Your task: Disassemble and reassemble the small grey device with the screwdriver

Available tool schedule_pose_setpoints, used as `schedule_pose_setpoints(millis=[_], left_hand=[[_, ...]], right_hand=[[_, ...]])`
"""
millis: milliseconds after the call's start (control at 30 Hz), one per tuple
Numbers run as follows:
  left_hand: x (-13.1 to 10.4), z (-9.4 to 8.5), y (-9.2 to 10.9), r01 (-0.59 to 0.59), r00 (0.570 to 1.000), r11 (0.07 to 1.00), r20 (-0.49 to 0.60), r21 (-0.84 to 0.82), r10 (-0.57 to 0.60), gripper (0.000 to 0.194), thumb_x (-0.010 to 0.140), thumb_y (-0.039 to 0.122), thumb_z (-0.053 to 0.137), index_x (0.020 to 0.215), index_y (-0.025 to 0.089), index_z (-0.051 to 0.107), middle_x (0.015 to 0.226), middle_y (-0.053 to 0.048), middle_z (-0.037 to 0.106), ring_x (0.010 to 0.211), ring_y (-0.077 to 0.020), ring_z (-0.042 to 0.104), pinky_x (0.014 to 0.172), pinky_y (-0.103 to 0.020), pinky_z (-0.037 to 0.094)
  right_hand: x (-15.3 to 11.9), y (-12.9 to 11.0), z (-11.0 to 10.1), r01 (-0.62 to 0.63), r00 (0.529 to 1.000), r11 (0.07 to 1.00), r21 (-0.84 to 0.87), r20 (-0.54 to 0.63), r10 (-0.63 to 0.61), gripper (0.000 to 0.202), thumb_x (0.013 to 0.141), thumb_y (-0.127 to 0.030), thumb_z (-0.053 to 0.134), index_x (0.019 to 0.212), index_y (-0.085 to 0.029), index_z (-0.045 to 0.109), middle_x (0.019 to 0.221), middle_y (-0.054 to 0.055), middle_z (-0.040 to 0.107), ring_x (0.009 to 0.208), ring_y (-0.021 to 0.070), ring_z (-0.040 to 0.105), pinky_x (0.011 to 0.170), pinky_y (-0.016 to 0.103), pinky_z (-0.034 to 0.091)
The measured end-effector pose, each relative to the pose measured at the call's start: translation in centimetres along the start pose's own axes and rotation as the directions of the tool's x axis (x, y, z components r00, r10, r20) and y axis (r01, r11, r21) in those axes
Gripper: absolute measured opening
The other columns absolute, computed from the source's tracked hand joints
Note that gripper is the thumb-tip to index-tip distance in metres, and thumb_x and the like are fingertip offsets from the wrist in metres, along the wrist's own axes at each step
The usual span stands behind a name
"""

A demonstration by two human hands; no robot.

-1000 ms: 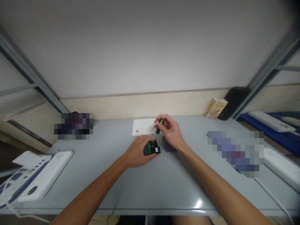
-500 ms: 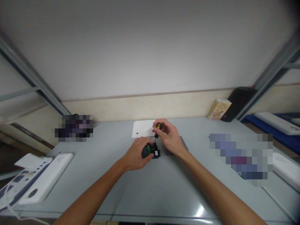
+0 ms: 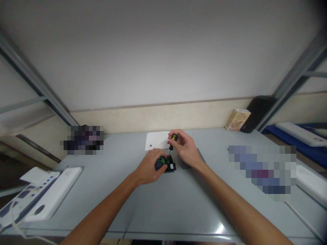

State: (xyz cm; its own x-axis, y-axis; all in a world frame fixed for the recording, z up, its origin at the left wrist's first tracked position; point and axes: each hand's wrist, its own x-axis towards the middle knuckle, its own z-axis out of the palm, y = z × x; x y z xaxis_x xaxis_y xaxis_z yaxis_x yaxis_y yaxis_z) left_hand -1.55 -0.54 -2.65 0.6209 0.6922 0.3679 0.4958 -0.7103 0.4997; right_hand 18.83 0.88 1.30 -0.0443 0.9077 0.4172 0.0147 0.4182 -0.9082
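Note:
My left hand (image 3: 150, 167) is closed round the left side of a small opened black device (image 3: 172, 167) with a green circuit board showing, and steadies it on the table. A small white label is on its black right part. In the fingers of my right hand (image 3: 188, 147) is a screwdriver (image 3: 174, 138) with a black and yellow handle. It slants down to the left, its shaft reaching the circuit board; whether the tip sits in a screw is too small to tell. Under my right wrist lies a dark grey flat pad (image 3: 186, 165), partly hidden.
Behind my hands lies a white sheet (image 3: 154, 141) with tiny dark pieces on it. A yellow box (image 3: 237, 119) and a black case (image 3: 261, 107) stand at the back right. At the left are a white power bank-like slab (image 3: 60, 190) and a power strip (image 3: 27, 197). Blurred items flank the table (image 3: 163, 211).
The view has shifted slightly. Both hands keep their hold, and the screwdriver stays on the device at nearly the same slant.

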Motion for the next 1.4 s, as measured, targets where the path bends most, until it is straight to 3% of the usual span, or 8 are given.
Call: schedule_pose_setpoints(millis=[533,900,1400], left_hand=[[0.13,0.05,-0.25,-0.001,1.000,1.000,-0.018,0.015,0.001,0.019,0.087,0.016,0.061,0.104,0.024,0.057,0.111,-0.006,0.065,0.108,-0.0245,0.058,0.102,-0.043,0.043],[0.12,0.00,-0.68,-0.043,0.998,0.997,-0.034,0.056,0.045,0.017,0.086,0.014,0.063,0.101,0.023,0.067,0.112,-0.006,0.065,0.108,-0.0234,0.060,0.100,-0.042,0.045],[0.21,-0.11,-0.91,-0.047,0.997,0.995,-0.054,0.084,0.051,0.018,0.087,0.015,0.063,0.101,0.023,0.068,0.113,-0.007,0.064,0.107,-0.0237,0.060,0.105,-0.045,0.044]], right_hand=[[-0.23,0.12,-0.10,0.049,0.999,0.998,-0.036,-0.005,-0.050,0.017,0.088,-0.028,0.069,0.105,-0.024,0.067,0.089,0.001,0.065,0.077,0.0150,0.064,0.073,0.029,0.052],[-0.41,-0.07,0.25,0.055,0.998,0.998,-0.018,-0.021,-0.056,0.019,0.086,-0.030,0.072,0.102,-0.023,0.067,0.092,0.002,0.067,0.075,0.0143,0.064,0.075,0.029,0.055],[-0.28,0.16,0.06,0.052,0.998,0.999,0.002,-0.023,-0.052,0.019,0.086,-0.031,0.072,0.102,-0.023,0.067,0.092,0.002,0.066,0.076,0.0140,0.063,0.072,0.028,0.055]])
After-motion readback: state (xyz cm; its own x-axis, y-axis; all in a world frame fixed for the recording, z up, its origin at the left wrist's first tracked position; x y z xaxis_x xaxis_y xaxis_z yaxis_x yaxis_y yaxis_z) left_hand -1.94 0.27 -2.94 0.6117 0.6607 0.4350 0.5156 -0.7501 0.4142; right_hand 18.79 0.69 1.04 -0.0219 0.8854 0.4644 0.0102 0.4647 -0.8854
